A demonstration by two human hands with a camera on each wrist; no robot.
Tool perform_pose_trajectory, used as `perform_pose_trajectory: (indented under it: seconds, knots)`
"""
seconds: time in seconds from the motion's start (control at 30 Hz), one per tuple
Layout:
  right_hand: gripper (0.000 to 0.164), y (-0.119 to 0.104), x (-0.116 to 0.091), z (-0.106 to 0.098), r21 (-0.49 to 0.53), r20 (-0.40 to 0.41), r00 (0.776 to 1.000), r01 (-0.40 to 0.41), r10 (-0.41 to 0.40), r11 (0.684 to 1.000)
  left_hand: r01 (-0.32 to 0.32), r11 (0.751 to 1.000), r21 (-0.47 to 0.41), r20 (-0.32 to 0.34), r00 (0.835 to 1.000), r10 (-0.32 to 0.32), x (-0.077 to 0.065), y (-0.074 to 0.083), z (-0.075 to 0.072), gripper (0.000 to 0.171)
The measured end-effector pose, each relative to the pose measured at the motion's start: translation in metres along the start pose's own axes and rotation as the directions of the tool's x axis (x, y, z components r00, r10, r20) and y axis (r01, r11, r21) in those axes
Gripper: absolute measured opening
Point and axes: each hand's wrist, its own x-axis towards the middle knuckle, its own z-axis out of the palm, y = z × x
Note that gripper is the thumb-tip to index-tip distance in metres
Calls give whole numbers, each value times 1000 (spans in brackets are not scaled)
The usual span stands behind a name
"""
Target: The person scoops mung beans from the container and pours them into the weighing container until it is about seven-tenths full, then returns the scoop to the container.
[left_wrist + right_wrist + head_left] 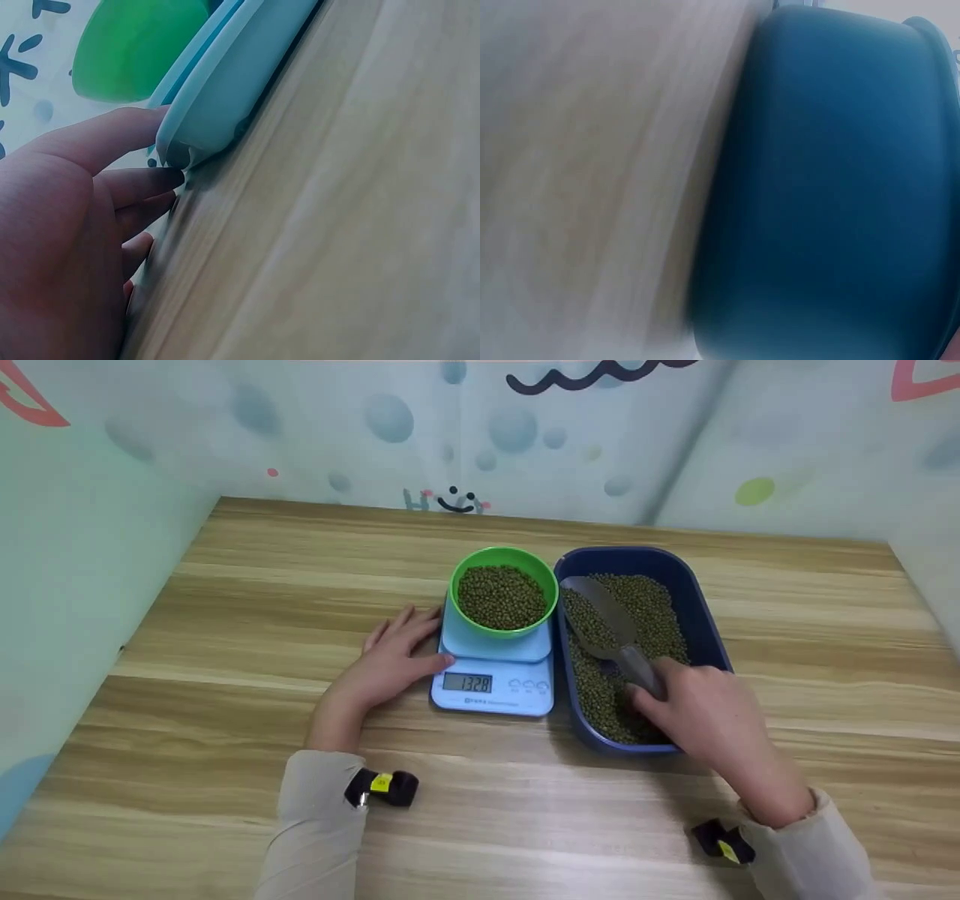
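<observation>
A light blue kitchen scale (491, 697) lies on the table, its display showing digits that look like 1328. On its platform sits a green bowl (551, 592) with small greenish-brown beans (502, 597) inside. My left hand (386, 664) rests at the scale's left side, thumb on its edge and fingers loosely extended; the left wrist view shows thumb and fingertips touching that edge. My right hand (709, 712) grips the handle of a translucent scoop (619, 619), which carries beans above a dark blue tub (701, 619) of the same beans. The right wrist view shows mostly the tub's outer wall (832, 187).
The wooden table (225, 660) meets a patterned backdrop (487, 442) at the back. The tub stands close against the scale's right side. A strapped black camera (382, 787) sits at the left wrist, and another camera (724, 841) at the right wrist.
</observation>
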Motion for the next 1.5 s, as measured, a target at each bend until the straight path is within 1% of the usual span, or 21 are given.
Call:
perform_pose_trajectory:
  seconds: [0.63,0.8,1.1,1.5]
  knots:
    - [32,0,0,0,23,26,1000,-16,15,1000,-2,1000,-8,2,1000,2,-1,1,-1,64]
    - [31,0,0,0,15,20,1000,-12,11,1000,1,1000,3,-2,1000,-1,-1,1,-1,65]
    - [34,0,-2,2,-21,-26,1000,10,-10,1000,15,1000,7,8,1000,-15,-2,3,0,66]
    - [33,0,-2,2,-14,-24,1000,17,-18,1000,17,1000,9,9,1000,-18,-2,3,0,65]
